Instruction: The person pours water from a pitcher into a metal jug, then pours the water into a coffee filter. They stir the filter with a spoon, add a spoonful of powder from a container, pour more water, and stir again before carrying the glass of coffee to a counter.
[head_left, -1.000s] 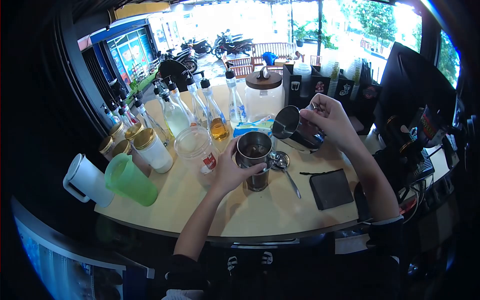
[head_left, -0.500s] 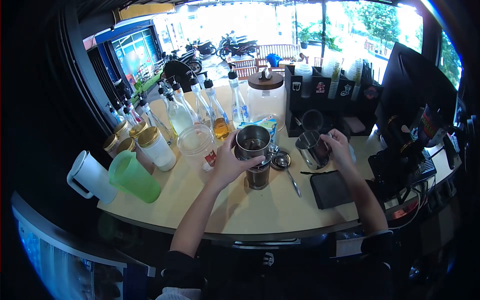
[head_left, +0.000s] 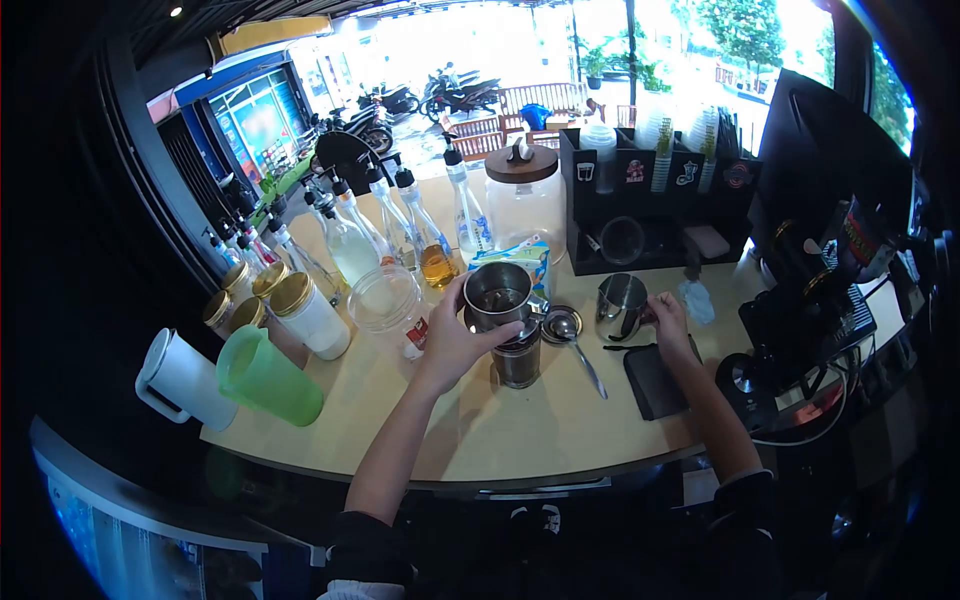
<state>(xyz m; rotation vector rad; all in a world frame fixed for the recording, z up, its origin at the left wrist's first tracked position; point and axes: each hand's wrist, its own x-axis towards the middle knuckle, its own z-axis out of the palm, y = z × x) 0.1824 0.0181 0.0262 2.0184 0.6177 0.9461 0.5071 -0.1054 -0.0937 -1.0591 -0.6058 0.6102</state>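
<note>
My left hand (head_left: 452, 338) wraps around a steel cup (head_left: 498, 312), thumb across its front. The cup sits over a glass (head_left: 518, 368) that stands on the counter, with dark liquid showing inside the cup. To the right, a steel milk pitcher (head_left: 614, 297) stands upright, its handle turned toward me. My right hand (head_left: 670, 325) is at the pitcher's right side, fingers loosely curled and apart, fingertips close to its wall. Between the glass and pitcher lie a small round steel dish (head_left: 562, 324) and a spoon (head_left: 590, 374). A dark folded cloth (head_left: 655, 382) lies below my right hand.
A clear open jar (head_left: 385, 305), pump bottles (head_left: 437, 262), lidded jars (head_left: 310, 318), a green pitcher (head_left: 270, 378) and a white jug (head_left: 185, 375) fill the left. Behind are a wood-lidded jar (head_left: 525, 205) and a black cup rack (head_left: 665, 235). Machinery (head_left: 800, 330) stands right.
The milk pitcher went from tilted in my right hand to upright on the counter, and my right hand has come down beside it. My left hand stays around the steel cup.
</note>
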